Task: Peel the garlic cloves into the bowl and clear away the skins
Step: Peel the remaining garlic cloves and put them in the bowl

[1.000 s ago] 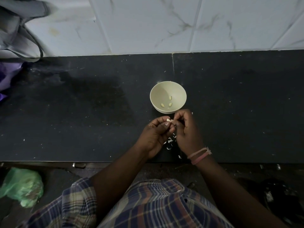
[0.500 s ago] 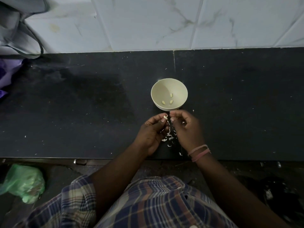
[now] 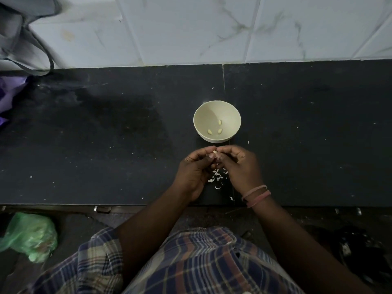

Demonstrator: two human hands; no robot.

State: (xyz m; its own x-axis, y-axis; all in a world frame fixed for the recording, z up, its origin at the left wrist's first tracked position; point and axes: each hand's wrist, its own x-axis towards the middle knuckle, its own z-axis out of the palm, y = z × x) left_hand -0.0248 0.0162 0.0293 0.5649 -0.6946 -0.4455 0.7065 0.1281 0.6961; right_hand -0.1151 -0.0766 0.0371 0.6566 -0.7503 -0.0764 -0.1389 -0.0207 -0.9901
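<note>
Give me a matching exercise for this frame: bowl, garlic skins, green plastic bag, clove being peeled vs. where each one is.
Things:
1. bowl
2. garlic skins
3. green plastic bag
4. garlic clove being peeled

Places:
A. on the floor, lower left, below the counter edge
B. pinched between the fingertips of the left hand and right hand
C. on the dark counter just beyond the hands, three peeled cloves inside
D. scattered on the counter under and between the hands

Pairs: 1-C, 2-D, 3-A, 4-B
</note>
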